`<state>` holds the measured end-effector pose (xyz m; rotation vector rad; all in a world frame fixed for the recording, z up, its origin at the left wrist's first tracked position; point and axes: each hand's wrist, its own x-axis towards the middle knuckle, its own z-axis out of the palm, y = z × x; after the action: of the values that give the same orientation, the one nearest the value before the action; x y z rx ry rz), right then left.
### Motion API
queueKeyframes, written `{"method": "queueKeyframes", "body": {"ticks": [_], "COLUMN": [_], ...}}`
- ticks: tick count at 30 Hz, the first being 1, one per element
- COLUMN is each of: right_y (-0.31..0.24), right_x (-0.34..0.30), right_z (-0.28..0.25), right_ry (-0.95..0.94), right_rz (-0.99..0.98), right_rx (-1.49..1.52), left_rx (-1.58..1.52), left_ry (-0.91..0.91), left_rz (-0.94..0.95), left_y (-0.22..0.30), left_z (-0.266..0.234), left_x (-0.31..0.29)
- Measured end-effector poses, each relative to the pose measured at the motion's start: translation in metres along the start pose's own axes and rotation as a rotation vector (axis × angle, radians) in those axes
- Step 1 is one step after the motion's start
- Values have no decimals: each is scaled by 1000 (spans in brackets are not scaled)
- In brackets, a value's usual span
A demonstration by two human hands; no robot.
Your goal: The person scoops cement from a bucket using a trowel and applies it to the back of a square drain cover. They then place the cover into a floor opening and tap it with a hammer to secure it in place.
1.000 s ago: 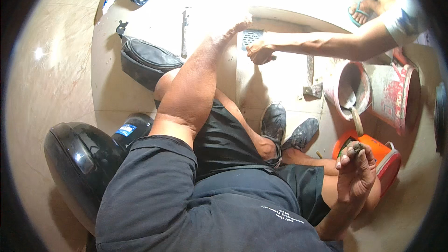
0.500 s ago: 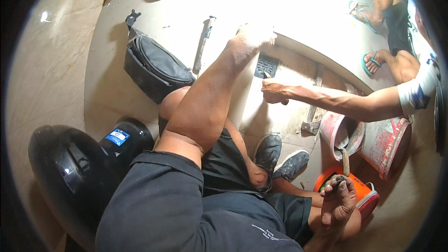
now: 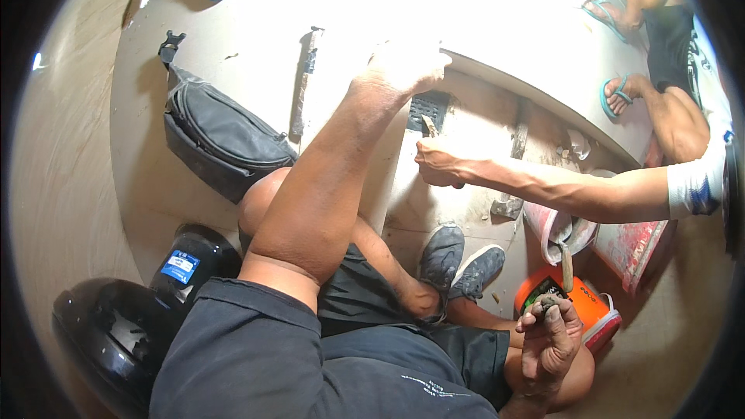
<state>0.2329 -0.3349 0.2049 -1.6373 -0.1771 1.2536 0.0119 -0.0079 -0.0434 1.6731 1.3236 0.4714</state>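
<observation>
My left hand [image 3: 407, 66] reaches forward into strong glare, at the edge of a pale slab [image 3: 388, 128]. Its fingers are washed out, so their grip cannot be read. My right hand [image 3: 551, 334] is raised at the lower right, with thumb and fingers pinched on a small dark lump [image 3: 547, 304]. Just beyond these fingertips, a wooden tool handle [image 3: 567, 268] sticks out of a red-and-white bucket [image 3: 541, 221]. Another person's hand [image 3: 438, 163] holds a small tool with a pale tip [image 3: 429, 126] beside a dark floor grate [image 3: 434, 105].
A hammer [image 3: 506, 208] lies past the other person's forearm. To the right stand an orange bucket [image 3: 586, 306] and a second stained bucket [image 3: 632, 252]. A black waist bag [image 3: 225, 128] and a metal bar [image 3: 306, 81] lie left; a glossy black object [image 3: 109, 334] is lower left.
The view has shifted, so most things sit further left. Both my hands keep much the same pose. The other person's hand stays beside the grate with its tool.
</observation>
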Motion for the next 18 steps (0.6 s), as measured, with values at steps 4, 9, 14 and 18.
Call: {"method": "queueKeyframes", "body": {"ticks": [4, 9, 14, 18], "right_y": [-1, -3, -3, -2], "right_x": [5, 13, 13, 8], "right_z": [5, 12, 17, 25], "right_ry": [25, 36, 33, -2], "right_rz": [-15, 13, 20, 13], "right_rx": [-5, -33, -48, -67], "left_rx": [367, 332, 313, 307], "left_ry": [-35, -47, -103, -146], "left_rz": [-28, -47, -113, -177], "left_y": [23, 21, 34, 34], "left_z": [-6, -9, -19, -21], "left_x": [-5, -6, -8, -6]}}
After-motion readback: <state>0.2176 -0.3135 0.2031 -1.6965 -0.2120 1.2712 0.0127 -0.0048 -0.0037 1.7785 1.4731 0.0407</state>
